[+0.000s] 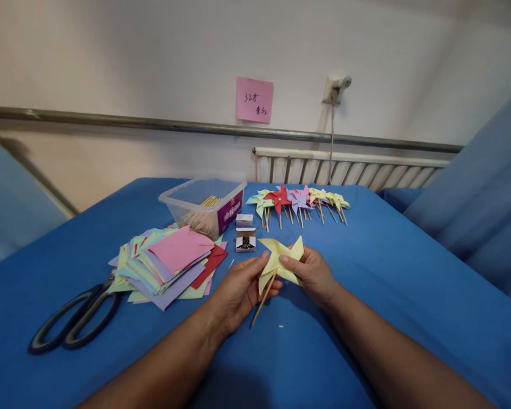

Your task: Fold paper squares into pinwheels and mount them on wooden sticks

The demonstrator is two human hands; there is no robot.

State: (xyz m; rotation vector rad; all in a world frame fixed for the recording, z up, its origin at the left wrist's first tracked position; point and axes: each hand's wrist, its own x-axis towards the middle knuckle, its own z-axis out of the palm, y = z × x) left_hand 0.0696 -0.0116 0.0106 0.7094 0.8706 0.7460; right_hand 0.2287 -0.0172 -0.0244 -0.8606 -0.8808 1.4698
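Yellow pinwheel (276,255) was between the two hands in the head view, over the blue cloth (387,295), its stick (262,304) slanting toward seven o'clock. From about eight o'clock the left hand (241,287) pinched the paper's left side, its thumb by the edge and other fingertips curled behind, near the stick. From three o'clock the right hand (317,272) gripped the paper, its thumb pressed on the face near the middle.

Handling it well seemed to call for light pressure close to the middle, where the folds met, so the curved blades were not flattened, and for steadying the stick from behind so that it did not swing or tear the paper.

The right thumb covered part of the middle, so I could not tell whether a pin was there or whether the stick was fastened. Most of the right fingers were hidden behind the paper. At ten o'clock, the open small box (246,241) held dark bits too small to make out. At nine o'clock, the paper pile (181,250) hid the blades of the scissors (83,315). Both forearms were cut off by the bottom edge.
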